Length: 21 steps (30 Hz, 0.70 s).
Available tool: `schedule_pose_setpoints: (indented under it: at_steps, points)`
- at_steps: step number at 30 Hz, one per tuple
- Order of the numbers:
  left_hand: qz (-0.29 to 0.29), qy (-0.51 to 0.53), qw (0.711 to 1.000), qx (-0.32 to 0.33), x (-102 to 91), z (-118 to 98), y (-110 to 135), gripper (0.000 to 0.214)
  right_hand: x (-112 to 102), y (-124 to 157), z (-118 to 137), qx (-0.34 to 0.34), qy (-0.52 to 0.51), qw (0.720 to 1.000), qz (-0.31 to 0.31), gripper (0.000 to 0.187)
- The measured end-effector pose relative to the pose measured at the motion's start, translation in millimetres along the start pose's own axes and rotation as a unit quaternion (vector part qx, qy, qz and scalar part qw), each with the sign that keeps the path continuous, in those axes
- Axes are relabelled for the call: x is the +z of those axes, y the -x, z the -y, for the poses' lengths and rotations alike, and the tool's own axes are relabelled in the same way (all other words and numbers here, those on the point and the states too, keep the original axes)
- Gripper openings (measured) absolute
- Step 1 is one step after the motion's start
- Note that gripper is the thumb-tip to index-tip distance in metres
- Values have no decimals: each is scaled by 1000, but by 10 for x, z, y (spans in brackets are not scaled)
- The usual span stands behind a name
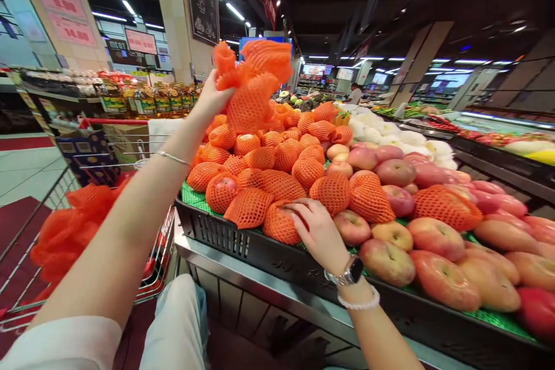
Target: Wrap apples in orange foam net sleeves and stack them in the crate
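Note:
My left hand (pixel 215 92) is raised over the back left of the display, closed around a bunch of empty orange foam fruit nets (pixel 254 95). At the front edge of the crate, my right hand (pixel 318 225) curls over an apple in an orange foam net (pixel 281 223), thumb in front and fingers across the top. Many netted apples (pixel 284 185) are heaped around it on green matting. Bare red-yellow apples (pixel 352 227) lie just to the right of this hand, with one netted fruit (pixel 446 208) among them.
A black plastic crate (pixel 217 225) edges the display on a metal-trimmed stand. At left is a wire shopping cart (pixel 156 277) with more orange foam nets (pixel 73 231) in it. White-netted fruit (pixel 390 130) sits behind. Bottles (pixel 147 98) line a shelf at back left; a person (pixel 355 92) is far off.

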<state>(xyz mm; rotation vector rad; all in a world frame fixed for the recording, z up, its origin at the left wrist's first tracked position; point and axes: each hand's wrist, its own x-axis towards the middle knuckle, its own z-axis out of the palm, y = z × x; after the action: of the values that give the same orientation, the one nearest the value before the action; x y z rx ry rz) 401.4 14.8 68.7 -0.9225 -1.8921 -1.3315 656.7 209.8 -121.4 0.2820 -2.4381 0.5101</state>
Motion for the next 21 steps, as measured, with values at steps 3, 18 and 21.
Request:
schedule_pose_setpoints:
  at_steps: [3,18,21]
  points:
    - [-44,-104,993,-37,577,-120,-69,43,-6,-25,13,14,-23,1000,2,29]
    - [156,-436,863,201,919,-64,171,49,-13,-53,26,28,-46,998,16,27]
    - [312,-428,839,124,989,141,208,56,-18,-56,17,34,-56,998,20,27]
